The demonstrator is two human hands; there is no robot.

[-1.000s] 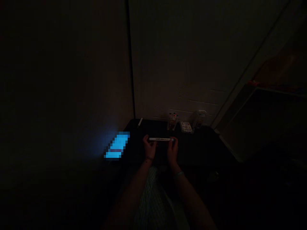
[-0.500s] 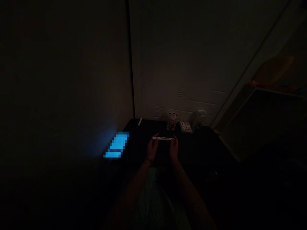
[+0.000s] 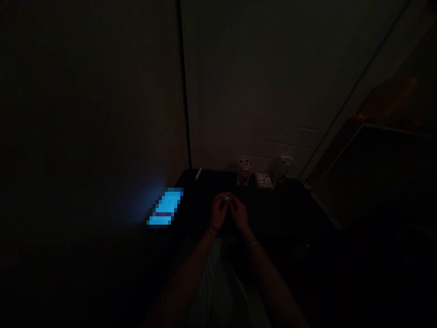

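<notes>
The room is very dark. My left hand and my right hand are pressed together over a dark table, fingers curled. Between the fingertips shows only the small pale end of a thin white stick-like object, perhaps a pen or marker; the rest is hidden by my fingers. Both hands seem closed on it.
A glowing blue screen lies at the table's left edge. A white pen, small bottles, a pale packet and a pale jar stand at the back by the wall. A dark cabinet is at right.
Earlier I held the white stick level between my hands, spread apart. My hands have come together, and the stick now points away, showing only its end.
</notes>
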